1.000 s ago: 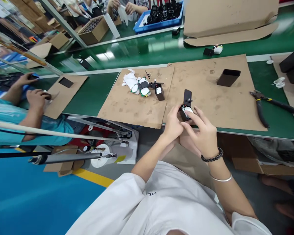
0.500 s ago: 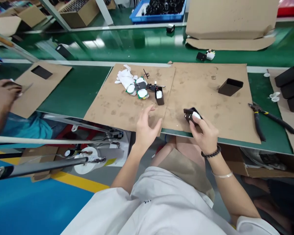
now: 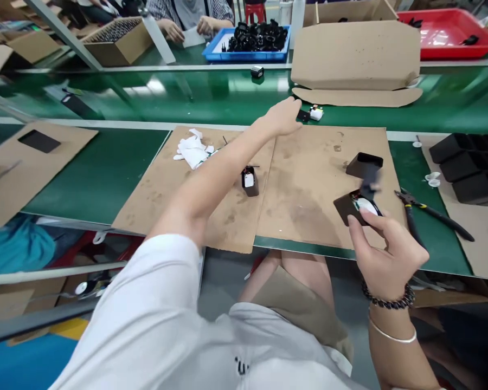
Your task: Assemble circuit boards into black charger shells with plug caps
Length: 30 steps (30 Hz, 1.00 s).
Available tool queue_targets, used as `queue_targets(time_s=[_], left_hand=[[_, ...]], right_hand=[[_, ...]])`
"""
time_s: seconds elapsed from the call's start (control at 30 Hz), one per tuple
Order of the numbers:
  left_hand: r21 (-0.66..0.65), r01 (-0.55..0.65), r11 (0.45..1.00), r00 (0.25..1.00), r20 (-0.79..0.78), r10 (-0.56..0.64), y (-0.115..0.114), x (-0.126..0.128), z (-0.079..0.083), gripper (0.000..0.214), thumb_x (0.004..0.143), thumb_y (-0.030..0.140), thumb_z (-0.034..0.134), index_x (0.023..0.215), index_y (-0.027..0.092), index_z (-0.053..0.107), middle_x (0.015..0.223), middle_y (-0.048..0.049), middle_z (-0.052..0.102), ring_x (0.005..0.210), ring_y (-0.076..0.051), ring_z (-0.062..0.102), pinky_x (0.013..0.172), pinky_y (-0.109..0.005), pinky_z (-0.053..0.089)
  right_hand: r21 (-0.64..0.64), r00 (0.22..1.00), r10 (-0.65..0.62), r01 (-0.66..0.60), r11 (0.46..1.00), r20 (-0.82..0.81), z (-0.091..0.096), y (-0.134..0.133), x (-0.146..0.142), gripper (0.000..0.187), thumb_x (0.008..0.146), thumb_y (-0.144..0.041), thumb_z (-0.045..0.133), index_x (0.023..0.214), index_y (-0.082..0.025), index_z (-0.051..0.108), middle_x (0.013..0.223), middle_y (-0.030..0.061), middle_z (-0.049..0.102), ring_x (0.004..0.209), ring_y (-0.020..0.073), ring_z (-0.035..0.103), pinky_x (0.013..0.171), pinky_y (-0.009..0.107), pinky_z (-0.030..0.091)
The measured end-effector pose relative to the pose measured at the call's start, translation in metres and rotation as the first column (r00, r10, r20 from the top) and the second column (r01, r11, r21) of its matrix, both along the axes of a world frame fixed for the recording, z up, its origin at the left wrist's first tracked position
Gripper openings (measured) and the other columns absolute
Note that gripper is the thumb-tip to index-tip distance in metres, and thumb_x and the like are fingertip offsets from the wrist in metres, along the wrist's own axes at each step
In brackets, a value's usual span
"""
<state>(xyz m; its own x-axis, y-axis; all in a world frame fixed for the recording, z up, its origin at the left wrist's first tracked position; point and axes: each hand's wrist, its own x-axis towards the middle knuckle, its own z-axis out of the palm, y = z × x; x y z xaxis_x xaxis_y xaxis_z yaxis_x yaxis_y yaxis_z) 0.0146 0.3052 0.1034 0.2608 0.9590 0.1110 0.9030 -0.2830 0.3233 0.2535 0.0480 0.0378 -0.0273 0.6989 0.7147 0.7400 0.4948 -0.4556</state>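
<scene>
My left hand (image 3: 284, 116) reaches far forward, its fingertips closed about the left end of a small black-and-white electronic assembly (image 3: 315, 113) on the green surface. My right hand (image 3: 390, 252) pinches a black plastic housing (image 3: 345, 207) with a white round part in its opening. A dark piece (image 3: 369, 181), smeared by motion, sticks up from that opening. Just behind it lies an empty-looking black case (image 3: 361, 165) on the cardboard. Another black case with white inside (image 3: 250, 181) stands on the left cardboard. My left forearm hides much of the parts beside the white glove (image 3: 193, 149).
Black-handled pliers (image 3: 435, 211) lie at the right, near stacked black cases (image 3: 467, 168). A blue tray (image 3: 248, 54) of black parts, a cardboard box (image 3: 355, 54) and a red tray (image 3: 459, 35) stand at the back. Across the line are a person's hands (image 3: 205, 26).
My left hand has gone from above the near cardboard edge to the assembly at the back. My right hand has moved right with the housing, whose dark piece now stands up. The view has shifted.
</scene>
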Motion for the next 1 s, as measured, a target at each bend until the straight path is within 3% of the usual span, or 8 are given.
queue_targets(time_s=[0.1, 0.2, 0.3, 0.5, 0.63, 0.7, 0.83, 1.0], left_hand=[[-0.121, -0.088, 0.989, 0.996, 0.004, 0.089, 0.063, 0.038, -0.016, 0.055, 0.081, 0.039, 0.074, 0.127, 0.011, 0.062, 0.140, -0.0198, 0.060, 0.130, -0.036, 0.054, 0.111, -0.047, 0.042], [-0.134, -0.219, 0.966, 0.975, 0.009, 0.223, 0.093, 0.068, -0.034, 0.068, 0.084, 0.045, 0.072, 0.136, 0.005, 0.055, 0.146, -0.0238, 0.055, 0.136, -0.037, 0.049, 0.116, -0.054, 0.036], [-0.108, -0.334, 0.936, 0.942, -0.007, 0.335, 0.102, 0.082, -0.047, 0.066, 0.088, 0.031, 0.067, 0.143, 0.000, 0.048, 0.153, -0.0276, 0.048, 0.143, -0.037, 0.043, 0.120, -0.056, 0.029], [0.011, -0.351, 0.936, 0.935, -0.047, 0.351, 0.090, 0.076, -0.045, 0.048, 0.097, 0.020, 0.051, 0.142, 0.001, 0.045, 0.149, -0.0267, 0.050, 0.145, -0.036, 0.041, 0.121, -0.052, 0.024], [0.103, -0.236, 0.966, 0.967, -0.073, 0.244, 0.059, 0.074, -0.020, 0.043, 0.099, 0.024, 0.047, 0.140, 0.010, 0.045, 0.145, -0.0206, 0.055, 0.140, -0.033, 0.046, 0.121, -0.050, 0.024], [0.114, -0.124, 0.986, 0.984, -0.110, 0.136, 0.031, 0.074, -0.009, 0.046, 0.097, 0.026, 0.052, 0.141, 0.015, 0.046, 0.142, -0.0183, 0.059, 0.135, -0.032, 0.049, 0.119, -0.049, 0.027], [0.000, 0.183, 0.983, 0.921, -0.351, -0.171, -0.048, 0.071, -0.010, 0.049, 0.092, 0.025, 0.056, 0.137, 0.009, 0.053, 0.135, -0.0244, 0.062, 0.131, -0.037, 0.052, 0.114, -0.054, 0.033], [0.016, 0.363, 0.932, 0.868, -0.370, -0.332, -0.159, 0.060, -0.027, 0.048, 0.093, 0.030, 0.059, 0.136, 0.009, 0.057, 0.155, -0.0271, 0.045, 0.149, -0.040, 0.038, 0.120, -0.061, 0.029]], right_hand=[[-0.171, 0.991, 0.008, -0.031, 0.985, -0.130, -0.012, 0.005, 0.009, 0.008, 0.086, -0.028, 0.073, 0.093, -0.024, 0.074, 0.094, 0.0077, 0.079, 0.086, 0.0268, 0.076, 0.076, 0.038, 0.062], [-0.270, 0.969, 0.043, -0.110, 0.957, -0.243, -0.025, 0.009, 0.010, 0.010, 0.086, -0.031, 0.074, 0.093, -0.024, 0.074, 0.097, 0.0089, 0.079, 0.091, 0.0266, 0.076, 0.080, 0.038, 0.063], [-0.298, 0.903, 0.045, -0.188, 0.936, -0.428, -0.030, 0.012, 0.013, 0.015, 0.085, -0.034, 0.076, 0.095, -0.023, 0.072, 0.100, 0.0079, 0.078, 0.094, 0.0245, 0.076, 0.082, 0.037, 0.065], [-0.279, 0.552, -0.032, -0.370, 0.886, -0.833, -0.033, 0.026, 0.039, 0.032, 0.094, -0.059, 0.061, 0.098, -0.028, 0.069, 0.094, -0.0004, 0.078, 0.076, 0.0128, 0.075, 0.063, 0.024, 0.065], [-0.122, 0.126, -0.053, -0.636, 0.762, -0.991, -0.030, 0.021, 0.047, 0.038, 0.090, -0.064, 0.064, 0.110, -0.033, 0.075, 0.119, -0.0006, 0.077, 0.115, 0.0130, 0.072, 0.084, 0.022, 0.066], [-0.037, -0.012, -0.062, -0.682, 0.730, -0.998, -0.023, 0.012, 0.044, 0.035, 0.090, -0.060, 0.067, 0.112, -0.035, 0.076, 0.124, -0.0026, 0.075, 0.122, 0.0127, 0.069, 0.092, 0.024, 0.065], [0.011, -0.086, -0.062, -0.664, 0.748, -0.994, -0.001, -0.013, 0.030, 0.028, 0.093, -0.053, 0.066, 0.111, -0.033, 0.077, 0.130, -0.0038, 0.073, 0.122, 0.0147, 0.069, 0.106, 0.032, 0.057], [0.058, -0.090, 0.002, -0.627, 0.776, -0.996, 0.024, -0.041, 0.016, 0.022, 0.097, -0.046, 0.063, 0.109, -0.035, 0.077, 0.126, -0.0058, 0.075, 0.120, 0.0145, 0.071, 0.109, 0.030, 0.054]])
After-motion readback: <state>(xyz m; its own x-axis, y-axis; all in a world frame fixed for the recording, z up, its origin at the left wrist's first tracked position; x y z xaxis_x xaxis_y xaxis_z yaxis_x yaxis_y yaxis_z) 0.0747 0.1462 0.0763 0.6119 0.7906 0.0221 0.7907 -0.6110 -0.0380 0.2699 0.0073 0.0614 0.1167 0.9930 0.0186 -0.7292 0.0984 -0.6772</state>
